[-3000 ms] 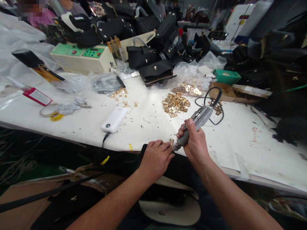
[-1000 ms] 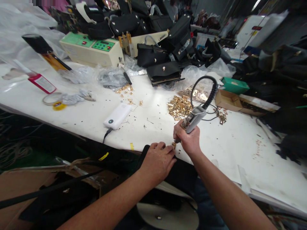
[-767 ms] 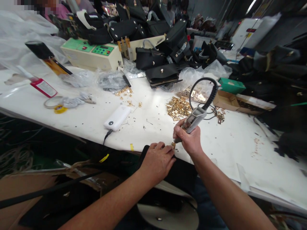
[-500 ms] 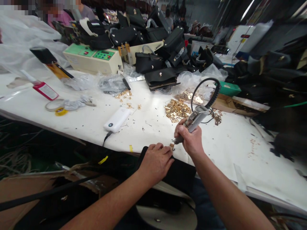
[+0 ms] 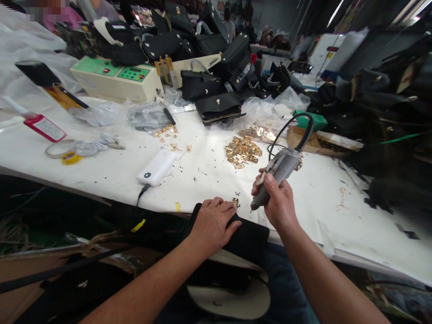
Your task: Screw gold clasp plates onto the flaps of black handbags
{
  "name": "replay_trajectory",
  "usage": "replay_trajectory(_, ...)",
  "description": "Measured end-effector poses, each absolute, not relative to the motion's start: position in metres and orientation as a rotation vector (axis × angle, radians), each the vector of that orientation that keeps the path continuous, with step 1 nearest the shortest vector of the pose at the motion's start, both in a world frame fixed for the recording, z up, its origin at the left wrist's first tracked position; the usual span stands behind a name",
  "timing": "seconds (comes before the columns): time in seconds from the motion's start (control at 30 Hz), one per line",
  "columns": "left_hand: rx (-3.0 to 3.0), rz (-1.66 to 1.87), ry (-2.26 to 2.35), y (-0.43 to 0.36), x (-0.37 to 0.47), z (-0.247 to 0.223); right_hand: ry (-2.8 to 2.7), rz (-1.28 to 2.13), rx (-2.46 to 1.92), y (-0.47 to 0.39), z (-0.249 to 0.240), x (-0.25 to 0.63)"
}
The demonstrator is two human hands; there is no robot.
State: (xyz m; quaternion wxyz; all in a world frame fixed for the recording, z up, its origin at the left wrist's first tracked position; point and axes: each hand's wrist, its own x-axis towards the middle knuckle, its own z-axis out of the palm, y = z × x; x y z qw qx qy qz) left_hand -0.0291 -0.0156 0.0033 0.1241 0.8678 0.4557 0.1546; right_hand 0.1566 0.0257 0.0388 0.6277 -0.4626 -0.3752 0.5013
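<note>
My left hand (image 5: 213,225) lies on a black bag flap (image 5: 251,238) at the table's front edge. Its fingers are flat and the thumb is spread away from them. Beside the index fingertip a small gold metal fitting (image 5: 235,202) sits at the flap's far edge. My right hand (image 5: 279,198) is wrapped around a grey electric screwdriver (image 5: 278,168), whose bit points down, right of the fitting and apart from it. Under the flap hangs the bag's pale body (image 5: 232,297). Small black screws (image 5: 237,194) are scattered just beyond the fitting.
A pile of gold fittings (image 5: 243,150) lies beyond my hands. A white power bank (image 5: 157,167), a red bottle (image 5: 45,127) and a control box (image 5: 114,81) stand to the left. Black bags (image 5: 219,107) are heaped behind; an open cardboard box (image 5: 305,138) is at right. The screwdriver's cable loops above.
My right hand has drawn the screwdriver away from the gold fitting, to the right, so its bit is exposed. My left hand stays on the flap. The view has shifted slightly.
</note>
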Motion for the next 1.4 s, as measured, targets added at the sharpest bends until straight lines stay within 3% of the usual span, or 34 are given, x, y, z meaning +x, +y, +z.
replay_trajectory(0.3,2.528,0.457,1.326,-0.016,-0.028,0.003,-0.888,1.119,-1.17,0.02,0.021,0.164)
replay_trajectory(1.4,2.594,0.497,1.319,-0.012,-0.029,-0.006,-0.811,1.161,-0.992,0.021,0.029,0.12)
